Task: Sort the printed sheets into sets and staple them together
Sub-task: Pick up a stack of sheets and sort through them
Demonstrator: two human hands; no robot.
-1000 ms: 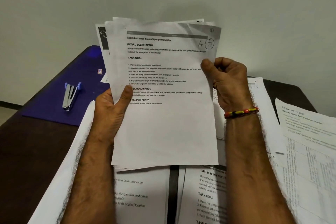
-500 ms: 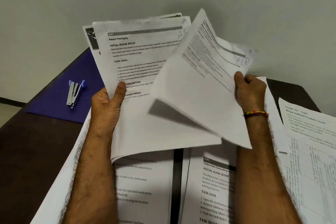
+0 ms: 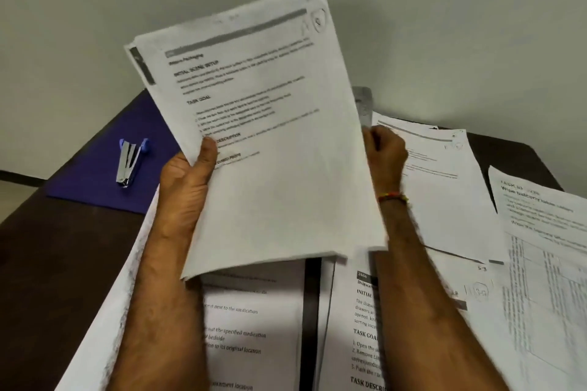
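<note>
Left hand (image 3: 184,181) gripping a stack (image 3: 270,136) of sheets, thumb across the top page, held tilted above the table (image 3: 47,263). Right hand (image 3: 386,155) curled at the stack's right edge; whether gripping paper, cannot tell. Beaded band (image 3: 393,198) on that wrist. Loose sheets (image 3: 444,200) spread flat below and to the right, overlapping, too many to count. One stapler (image 3: 130,160) lying on one purple folder (image 3: 95,181), well apart to the left.
</note>
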